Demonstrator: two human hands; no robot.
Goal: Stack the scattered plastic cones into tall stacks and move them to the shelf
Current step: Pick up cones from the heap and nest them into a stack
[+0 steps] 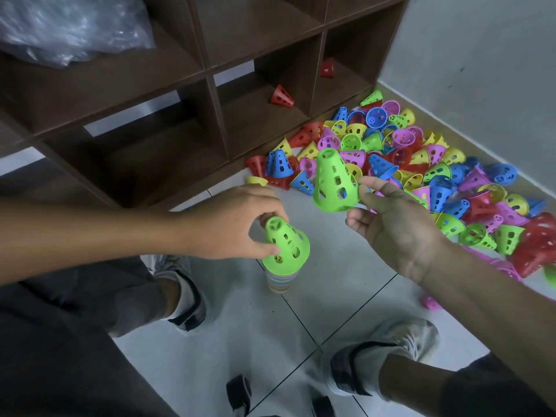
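Observation:
A stack of cones (281, 282) stands on the floor tiles between my feet, topped by a green cone (285, 245). My left hand (237, 221) grips that top green cone from above. My right hand (391, 224) pinches the rim of a second green cone (334, 182), held in the air to the upper right of the stack. A big heap of scattered cones (421, 164) in red, blue, yellow, pink and green lies on the floor to the right. The brown shelf (216, 70) stands behind, with two red cones (281, 96) in its lower compartments.
A clear plastic bag (72, 28) lies on the shelf at top left. A grey wall (481, 70) borders the heap on the right. My two shoes (183, 296) stand on the white tiles on both sides of the stack. A lone pink cone (431, 302) lies near my right forearm.

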